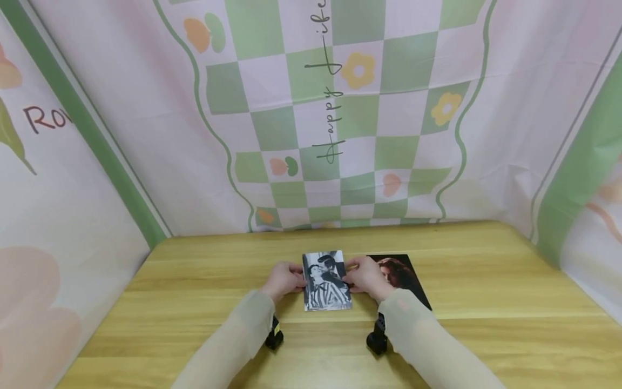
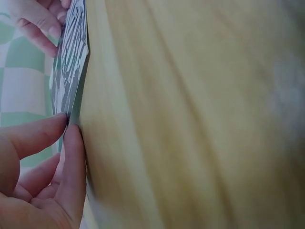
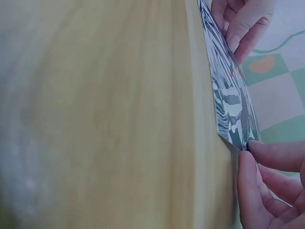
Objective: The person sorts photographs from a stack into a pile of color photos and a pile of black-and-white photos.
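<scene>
A black-and-white photo card (image 1: 326, 286) showing two people is held between both hands, close over the wooden table. My left hand (image 1: 283, 281) pinches its left edge between thumb and fingers, while the right hand (image 1: 366, 276) pinches the opposite edge. In the left wrist view the card (image 2: 71, 62) is seen almost edge-on, with the left thumb on its printed face. The right wrist view shows the right thumb and a finger at the edge of the card (image 3: 233, 102). A dark photo card (image 1: 410, 278) with a face on it lies partly hidden beneath the right hand and forearm.
The light wooden table (image 1: 194, 292) reaches back to a hanging cloth (image 1: 311, 124) with green and white checks, flowers and lettering. More printed cloth closes in the left and right sides. A small black camera (image 1: 377, 340) sits under the right wrist, another (image 1: 274, 337) under the left.
</scene>
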`<action>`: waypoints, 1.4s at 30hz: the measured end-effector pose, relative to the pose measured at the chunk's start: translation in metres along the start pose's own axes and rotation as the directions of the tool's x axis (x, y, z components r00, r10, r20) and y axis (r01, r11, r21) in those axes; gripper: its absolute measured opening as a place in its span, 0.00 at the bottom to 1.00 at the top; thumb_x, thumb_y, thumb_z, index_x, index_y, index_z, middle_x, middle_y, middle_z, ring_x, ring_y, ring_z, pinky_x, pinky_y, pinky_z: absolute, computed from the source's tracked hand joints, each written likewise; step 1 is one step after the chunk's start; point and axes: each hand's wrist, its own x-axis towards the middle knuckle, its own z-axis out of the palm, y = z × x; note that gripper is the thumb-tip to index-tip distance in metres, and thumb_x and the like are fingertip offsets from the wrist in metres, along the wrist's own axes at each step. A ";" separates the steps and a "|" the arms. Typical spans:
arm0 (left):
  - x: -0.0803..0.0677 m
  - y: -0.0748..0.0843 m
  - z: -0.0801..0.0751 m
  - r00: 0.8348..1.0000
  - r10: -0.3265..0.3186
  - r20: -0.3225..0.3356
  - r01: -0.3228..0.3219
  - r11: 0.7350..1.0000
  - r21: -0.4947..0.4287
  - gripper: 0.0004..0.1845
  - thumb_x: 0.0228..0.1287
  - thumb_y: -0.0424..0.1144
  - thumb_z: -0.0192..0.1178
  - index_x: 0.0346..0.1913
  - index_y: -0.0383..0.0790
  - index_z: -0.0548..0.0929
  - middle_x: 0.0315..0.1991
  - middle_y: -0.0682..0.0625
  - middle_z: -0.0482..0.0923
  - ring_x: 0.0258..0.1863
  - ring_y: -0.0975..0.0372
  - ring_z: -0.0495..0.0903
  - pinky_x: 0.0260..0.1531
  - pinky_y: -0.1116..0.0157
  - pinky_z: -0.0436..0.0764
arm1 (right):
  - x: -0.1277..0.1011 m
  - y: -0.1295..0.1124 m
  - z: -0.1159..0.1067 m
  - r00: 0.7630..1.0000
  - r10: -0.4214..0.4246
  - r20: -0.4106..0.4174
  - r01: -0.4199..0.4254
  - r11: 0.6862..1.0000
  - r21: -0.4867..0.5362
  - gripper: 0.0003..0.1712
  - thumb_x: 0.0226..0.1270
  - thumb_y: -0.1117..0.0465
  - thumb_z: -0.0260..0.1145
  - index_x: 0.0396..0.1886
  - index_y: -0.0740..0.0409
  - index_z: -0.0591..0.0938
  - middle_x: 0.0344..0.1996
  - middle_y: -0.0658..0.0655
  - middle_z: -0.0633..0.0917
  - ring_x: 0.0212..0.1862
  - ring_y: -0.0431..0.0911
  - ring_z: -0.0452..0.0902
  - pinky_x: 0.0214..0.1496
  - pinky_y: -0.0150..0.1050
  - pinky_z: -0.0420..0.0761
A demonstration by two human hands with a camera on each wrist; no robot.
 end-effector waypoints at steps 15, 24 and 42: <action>-0.002 0.002 0.001 0.999 0.034 -0.022 -0.033 0.997 0.071 0.24 0.49 0.18 0.63 0.52 0.18 0.74 0.37 0.34 0.81 0.30 0.56 0.84 0.33 0.65 0.87 | -0.001 -0.001 -0.001 1.000 0.011 0.014 -0.011 1.000 -0.021 0.23 0.56 0.74 0.66 0.54 0.72 0.75 0.38 0.67 0.81 0.27 0.43 0.79 0.31 0.37 0.86; -0.004 0.006 -0.003 1.000 0.002 -0.002 -0.002 0.999 0.039 0.25 0.53 0.21 0.62 0.56 0.21 0.73 0.44 0.34 0.79 0.35 0.54 0.84 0.36 0.64 0.86 | -0.006 -0.002 -0.011 0.999 -0.035 0.027 0.034 0.999 0.035 0.24 0.57 0.72 0.64 0.55 0.73 0.74 0.40 0.68 0.82 0.33 0.46 0.81 0.29 0.39 0.86; -0.012 0.029 0.002 0.998 0.034 0.047 -0.038 0.997 0.067 0.24 0.58 0.29 0.63 0.59 0.28 0.74 0.39 0.42 0.79 0.39 0.54 0.83 0.40 0.65 0.86 | -0.015 -0.010 -0.044 0.996 -0.050 0.069 0.045 0.997 0.069 0.26 0.65 0.66 0.61 0.62 0.69 0.70 0.49 0.68 0.79 0.49 0.58 0.78 0.46 0.47 0.85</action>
